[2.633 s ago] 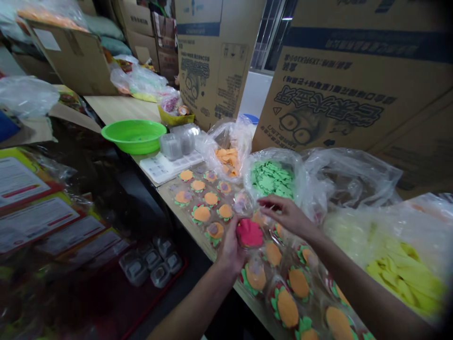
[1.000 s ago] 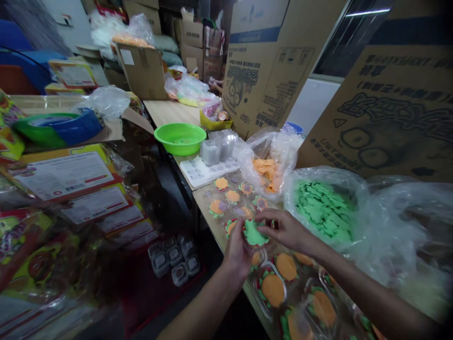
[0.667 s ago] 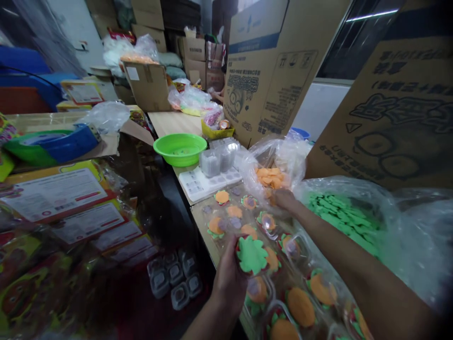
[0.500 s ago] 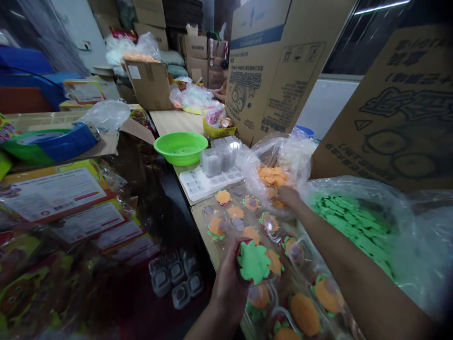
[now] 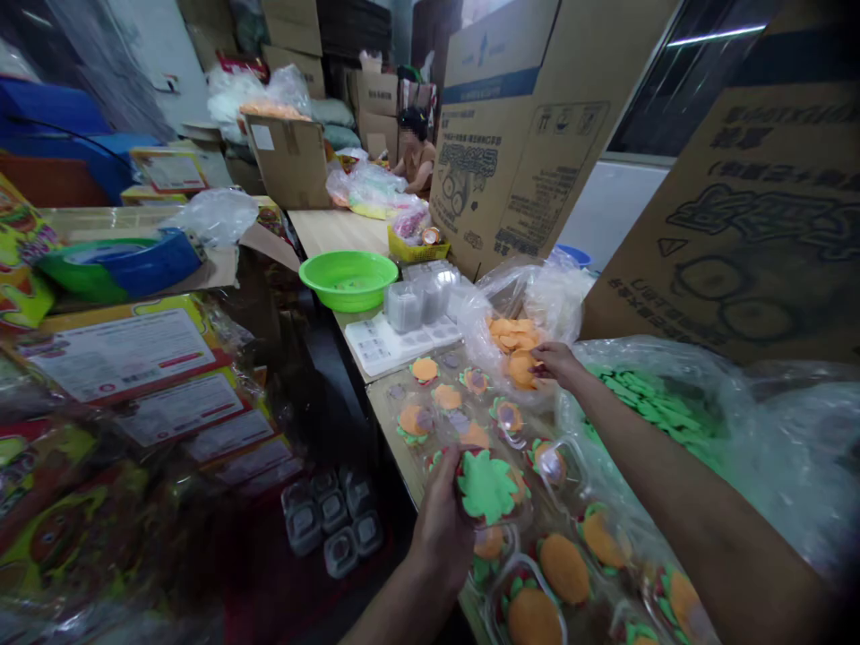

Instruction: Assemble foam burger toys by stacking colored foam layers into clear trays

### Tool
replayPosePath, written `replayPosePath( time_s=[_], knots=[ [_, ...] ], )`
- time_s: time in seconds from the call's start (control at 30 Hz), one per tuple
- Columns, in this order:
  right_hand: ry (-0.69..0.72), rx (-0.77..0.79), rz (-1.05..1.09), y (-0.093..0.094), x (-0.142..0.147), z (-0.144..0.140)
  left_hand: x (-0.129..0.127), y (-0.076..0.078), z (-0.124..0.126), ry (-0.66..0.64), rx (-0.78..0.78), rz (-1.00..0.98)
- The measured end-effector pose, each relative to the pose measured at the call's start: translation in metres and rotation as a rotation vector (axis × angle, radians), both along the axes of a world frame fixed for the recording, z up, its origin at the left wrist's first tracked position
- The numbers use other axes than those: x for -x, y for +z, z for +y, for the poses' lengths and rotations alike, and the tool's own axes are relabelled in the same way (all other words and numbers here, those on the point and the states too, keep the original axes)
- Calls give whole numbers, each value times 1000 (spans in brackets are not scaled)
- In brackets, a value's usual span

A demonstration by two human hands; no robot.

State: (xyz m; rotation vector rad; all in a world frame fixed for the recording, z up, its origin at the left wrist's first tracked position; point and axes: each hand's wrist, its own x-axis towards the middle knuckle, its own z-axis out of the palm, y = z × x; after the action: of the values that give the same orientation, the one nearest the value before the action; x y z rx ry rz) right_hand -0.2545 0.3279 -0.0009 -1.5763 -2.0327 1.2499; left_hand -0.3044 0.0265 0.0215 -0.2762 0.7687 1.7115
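Note:
My left hand (image 5: 442,524) is closed around a stack topped by a green lettuce-shaped piece (image 5: 486,486), with some dark red showing at its edge. It hovers over the table beside the clear plastic trays. At the mouth of a clear bag, my right hand (image 5: 556,365) pinches a round orange piece (image 5: 522,368) between thumb and fingers. More orange pieces (image 5: 511,333) lie in that bag. Across the table spread several clear trays with orange rounds (image 5: 564,568) on green and red layers; some carry small clear or purplish discs.
An open bag of green pieces (image 5: 662,408) stands at the right, below large cartons (image 5: 732,233). Farther back are stacked clear containers (image 5: 404,306), a green basin (image 5: 348,279) and a yellow basket (image 5: 417,250). Another person (image 5: 417,157) sits at the far end. Printed boxes (image 5: 124,354) fill the left.
My right hand has drawn slightly back from the bag, and a round orange piece now shows in its fingers. My left hand still holds the green-topped stack. The far person has come into view.

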Motion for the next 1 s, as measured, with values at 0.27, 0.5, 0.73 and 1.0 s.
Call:
replayPosePath(
  time_s=[0.27,0.5,0.73,1.0],
  knots=[
    [180,204,-37,-5,6,-9,2,3,1,15,25,4],
    [249,195,-188,-13,10,-12,3,-2,1,1,25,16],
    [393,49,-406,-8,11,-16,6,-2,1,29,21,45],
    [524,-262,-654,-14,19,-15,10,1,-4,21,-5,62]
  ],
)
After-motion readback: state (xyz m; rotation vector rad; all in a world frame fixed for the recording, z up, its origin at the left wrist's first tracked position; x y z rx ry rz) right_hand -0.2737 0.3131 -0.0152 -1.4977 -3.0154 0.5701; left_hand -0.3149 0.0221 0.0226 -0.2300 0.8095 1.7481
